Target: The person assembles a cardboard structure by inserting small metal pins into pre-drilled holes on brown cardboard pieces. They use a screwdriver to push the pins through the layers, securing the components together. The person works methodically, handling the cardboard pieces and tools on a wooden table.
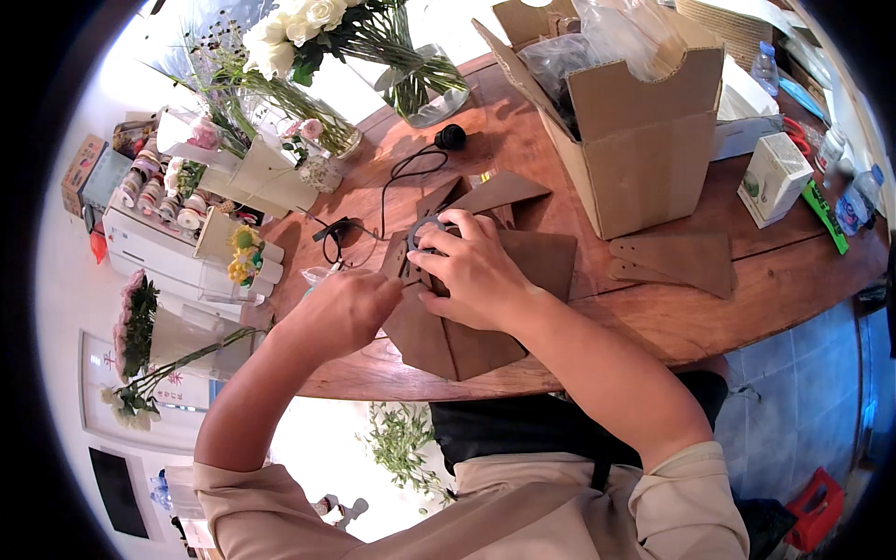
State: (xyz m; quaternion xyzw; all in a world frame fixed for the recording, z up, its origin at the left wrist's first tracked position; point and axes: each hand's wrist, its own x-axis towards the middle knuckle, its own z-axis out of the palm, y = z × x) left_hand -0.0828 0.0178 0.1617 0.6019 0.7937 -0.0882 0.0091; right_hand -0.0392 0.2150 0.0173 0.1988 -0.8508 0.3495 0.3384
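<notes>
The right hand [471, 271] presses flat on brown card [485, 327], pinning it to the bench [709, 317]. The left hand [345, 313], curled closed, pinches the card's edge just beside it.

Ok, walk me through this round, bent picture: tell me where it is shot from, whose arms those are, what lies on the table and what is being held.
The picture comes from a wide fisheye camera worn on a person's head, looking down, so straight edges curve near the rim. There is no machine: both arms coming up from the bottom are the wearer's own.

The right hand presses on a stack of brown cardboard pieces and touches a dark round part on top of it. The left hand is closed at the stack's left edge; what it pinches is hidden.

All this lies on a round wooden table. Around it: an open cardboard box, a spare cardboard piece, a black cable, glass vases of white flowers and a small white carton.
</notes>
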